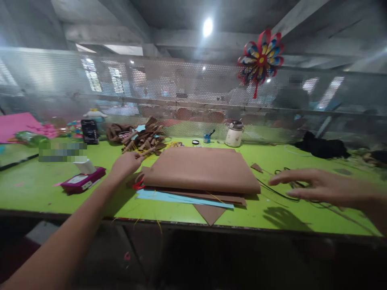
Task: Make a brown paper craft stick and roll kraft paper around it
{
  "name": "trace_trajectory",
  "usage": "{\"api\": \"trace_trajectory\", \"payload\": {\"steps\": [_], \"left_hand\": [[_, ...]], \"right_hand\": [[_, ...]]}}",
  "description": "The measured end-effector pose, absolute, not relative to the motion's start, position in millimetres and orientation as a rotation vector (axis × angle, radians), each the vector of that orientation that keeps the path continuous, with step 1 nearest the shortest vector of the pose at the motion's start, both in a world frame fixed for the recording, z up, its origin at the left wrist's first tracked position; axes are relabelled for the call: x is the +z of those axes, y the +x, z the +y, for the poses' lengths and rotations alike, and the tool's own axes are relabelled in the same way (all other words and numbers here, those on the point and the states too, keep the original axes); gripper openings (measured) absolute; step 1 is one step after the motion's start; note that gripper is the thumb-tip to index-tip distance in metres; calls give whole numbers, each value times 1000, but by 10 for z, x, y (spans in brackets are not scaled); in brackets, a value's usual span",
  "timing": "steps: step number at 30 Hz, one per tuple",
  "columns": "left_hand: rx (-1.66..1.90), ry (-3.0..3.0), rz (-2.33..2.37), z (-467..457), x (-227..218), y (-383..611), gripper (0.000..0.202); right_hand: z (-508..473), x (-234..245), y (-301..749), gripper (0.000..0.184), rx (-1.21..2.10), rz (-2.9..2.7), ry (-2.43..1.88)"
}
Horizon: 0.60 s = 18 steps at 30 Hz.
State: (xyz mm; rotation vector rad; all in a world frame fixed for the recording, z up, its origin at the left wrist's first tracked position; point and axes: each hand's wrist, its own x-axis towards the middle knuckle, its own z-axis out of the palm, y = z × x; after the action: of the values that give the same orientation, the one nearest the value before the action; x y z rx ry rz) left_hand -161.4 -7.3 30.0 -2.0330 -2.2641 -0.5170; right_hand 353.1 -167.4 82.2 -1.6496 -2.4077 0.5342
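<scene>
A large folded sheet of brown paper [202, 167] lies in the middle of the green tabletop [175, 212], its rounded fold facing the near edge. Light-blue paper strips [181, 197] stick out from beneath that fold, and a pointed corner of brown paper [210, 214] reaches over the table's near edge. The left hand [127, 163] is just beside the far left part of the folded sheet, at the near side of a heap of brown paper rolls [146, 141] laced with yellow string. Its fingers are curled together against a thin brown piece there; whether they grip it cannot be told. The right hand [323, 187] is raised over the table to the right of the sheet, above a loose black cord [279, 192]; its fingers stretch out with a gap between thumb and forefinger, and nothing shows in them. A small brown scrap [256, 167] lies between the sheet and this hand. A purple tissue pack [83, 182] sits left of the sheet, near the left forearm. Beyond the sheet stand a small blue jar [207, 139] and a white lidded canister [234, 137].
</scene>
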Motion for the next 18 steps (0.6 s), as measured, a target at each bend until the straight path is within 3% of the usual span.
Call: {"api": "trace_trajectory", "payload": {"steps": [7,12,18], "left_hand": [[-395,-2300,-2265,-500,172,-1807,36],[-569,-2441,-2210,-645,77,-1748,34],[-778,-2392,-2282,-744,83,-1741,23]], "right_hand": [[-1299,427,2815,36,273,-2297,-1367],[-950,51,2275,31,96,-2462,-1093],[-903,-269,2197,41,8,-2421,-1173]]}}
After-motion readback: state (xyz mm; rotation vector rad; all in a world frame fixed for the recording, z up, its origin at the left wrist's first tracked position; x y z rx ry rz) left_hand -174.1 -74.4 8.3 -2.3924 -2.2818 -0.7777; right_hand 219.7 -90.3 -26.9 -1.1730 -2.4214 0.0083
